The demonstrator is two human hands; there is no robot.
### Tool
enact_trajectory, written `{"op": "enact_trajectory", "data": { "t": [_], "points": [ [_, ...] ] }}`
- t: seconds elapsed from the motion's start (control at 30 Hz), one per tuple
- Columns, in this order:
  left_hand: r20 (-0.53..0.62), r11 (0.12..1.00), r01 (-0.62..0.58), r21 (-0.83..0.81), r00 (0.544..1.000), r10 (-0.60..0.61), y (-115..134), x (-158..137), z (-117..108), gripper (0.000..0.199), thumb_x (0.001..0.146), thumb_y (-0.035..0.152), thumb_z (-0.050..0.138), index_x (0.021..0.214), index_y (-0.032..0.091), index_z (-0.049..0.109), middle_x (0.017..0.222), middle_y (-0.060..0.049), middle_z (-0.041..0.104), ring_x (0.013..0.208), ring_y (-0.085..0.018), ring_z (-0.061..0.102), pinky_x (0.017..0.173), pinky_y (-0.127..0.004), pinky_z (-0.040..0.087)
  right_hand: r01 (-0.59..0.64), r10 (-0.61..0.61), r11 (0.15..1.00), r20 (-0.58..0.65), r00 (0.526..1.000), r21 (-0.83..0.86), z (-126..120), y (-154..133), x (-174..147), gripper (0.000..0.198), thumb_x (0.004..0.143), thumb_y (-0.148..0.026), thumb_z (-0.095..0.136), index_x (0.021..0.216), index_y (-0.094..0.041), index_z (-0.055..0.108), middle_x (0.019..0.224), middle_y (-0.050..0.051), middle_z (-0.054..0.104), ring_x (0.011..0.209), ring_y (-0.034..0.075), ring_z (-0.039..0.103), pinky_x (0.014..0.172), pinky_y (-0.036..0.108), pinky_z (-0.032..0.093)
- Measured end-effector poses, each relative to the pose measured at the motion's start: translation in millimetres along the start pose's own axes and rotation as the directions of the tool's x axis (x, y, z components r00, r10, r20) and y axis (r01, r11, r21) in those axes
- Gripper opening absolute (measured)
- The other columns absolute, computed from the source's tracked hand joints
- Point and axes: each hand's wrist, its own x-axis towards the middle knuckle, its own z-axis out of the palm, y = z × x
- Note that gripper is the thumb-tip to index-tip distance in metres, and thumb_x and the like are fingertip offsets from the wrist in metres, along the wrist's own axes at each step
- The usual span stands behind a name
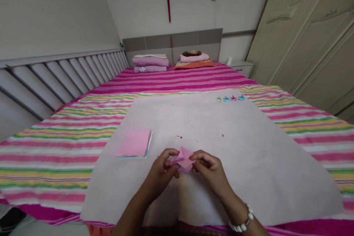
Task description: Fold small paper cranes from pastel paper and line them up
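The folded piece [184, 158] is matt paper with crisp creases; the stack [134, 143] is smooth matt paper too. The mat [254, 166] has a dull, lightly creased surface, perhaps paper or cloth, hard to tell. The bedspread [63, 147] is matt cloth, the pillows [151, 61] soft cloth. The wardrobe [282, 40] is smooth with a faint sheen, the bracelet [243, 226] smooth-beaded.

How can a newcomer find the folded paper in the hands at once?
On the striped bedspread lies a pale sheet. Over its near part, the left hand and right hand hold the pink folded paper. Unlike the flat stack at left, it has pointed flaps.
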Motion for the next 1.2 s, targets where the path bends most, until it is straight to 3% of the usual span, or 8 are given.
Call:
{"op": "enact_trajectory", "data": {
  "t": [0.1,0.17,0.4,0.57,0.77,0.9,1.07,1.2],
  "points": [
    [-0.027,0.996,-0.032,-0.084,0.999,0.03,-0.8,0.5,0.6,0.033,0.082,0.023,0.056,0.112,0.024,0.044,0.1,-0.002,0.058,0.058,-0.008,0.06,0.056,-0.023,0.044,0.013,-0.013,1.0,-0.003,1.0,-0.01,0.1,0.6,0.1,0.006,0.071,-0.021,0.064,0.075,-0.019,0.07,0.073,0.001,0.063,0.054,0.011,0.057,0.05,0.023,0.046],
    [-0.063,0.995,-0.056,-0.087,0.997,0.05,-1.5,0.2,0.7,0.038,0.081,0.024,0.058,0.115,0.026,0.041,0.107,-0.003,0.055,0.058,-0.007,0.061,0.056,-0.024,0.044,0.011,-0.012,1.0,-0.005,1.0,-0.017,0.0,1.6,0.2,0.007,0.072,-0.022,0.064,0.076,-0.019,0.069,0.071,0.001,0.062,0.054,0.012,0.057,0.051,0.023,0.046],
    [-0.021,0.999,0.012,0.041,1.0,-0.011,2.0,-0.9,3.3,0.022,0.082,0.019,0.053,0.104,0.021,0.053,0.057,0.005,0.059,0.054,-0.013,0.059,0.053,-0.023,0.039,0.014,-0.014,1.0,-0.003,1.0,-0.023,0.4,2.4,0.0,0.01,0.073,-0.028,0.067,0.077,-0.019,0.069,0.071,0.001,0.063,0.054,0.012,0.057,0.05,0.024,0.046],
    [-0.022,0.998,0.039,-0.047,0.999,-0.04,-1.3,2.2,5.9,0.032,0.078,0.015,0.055,0.109,0.02,0.052,0.061,0.005,0.06,0.051,-0.01,0.055,0.049,-0.021,0.038,0.032,-0.032,0.999,0.009,0.999,0.002,0.8,2.3,-0.7,0.011,0.073,-0.029,0.069,0.075,-0.019,0.069,0.078,0.002,0.063,0.054,0.011,0.058,0.051,0.024,0.047],
    [-0.03,0.996,-0.009,-0.092,1.0,0.006,-0.1,1.8,7.8,0.031,0.078,0.029,0.062,0.108,0.019,0.063,0.101,-0.006,0.061,0.052,-0.006,0.049,0.046,-0.022,0.046,-0.03,0.03,0.999,-0.018,0.999,-0.014,3.6,2.8,-1.3,0.022,0.073,-0.032,0.072,0.09,-0.019,0.065,0.056,-0.003,0.059,0.051,0.013,0.057,0.049,0.023,0.046],
    [-0.017,0.993,-0.09,-0.081,0.996,0.089,4.8,2.3,8.3,0.025,0.08,0.029,0.059,0.101,0.019,0.069,0.089,-0.005,0.061,0.052,-0.007,0.05,0.045,-0.021,0.045,-0.012,0.013,0.997,-0.013,1.0,0.074,4.7,2.8,-0.9,0.041,0.07,-0.034,0.074,0.108,-0.022,0.062,0.072,0.0,0.065,0.053,0.012,0.06,0.051,0.025,0.049],
    [-0.035,0.991,-0.093,-0.096,0.995,0.09,3.7,2.5,4.5,0.02,0.081,0.023,0.057,0.095,0.021,0.071,0.087,-0.003,0.063,0.049,-0.007,0.056,0.048,-0.023,0.047,-0.029,0.029,0.999,0.034,0.999,-0.017,0.9,3.8,-1.7,0.029,0.074,-0.033,0.071,0.1,-0.019,0.069,0.053,-0.001,0.063,0.051,0.014,0.06,0.053,0.027,0.051],
    [-0.005,0.99,-0.078,-0.12,0.997,0.078,0.2,1.2,0.3,0.023,0.079,0.017,0.052,0.094,0.02,0.07,0.083,-0.002,0.063,0.047,-0.007,0.058,0.049,-0.023,0.046,0.031,-0.031,1.0,0.058,0.998,0.001,-0.4,0.0,-2.1,0.023,0.076,-0.028,0.069,0.098,-0.022,0.071,0.066,-0.001,0.063,0.052,0.012,0.061,0.052,0.025,0.05]
  ]
}}
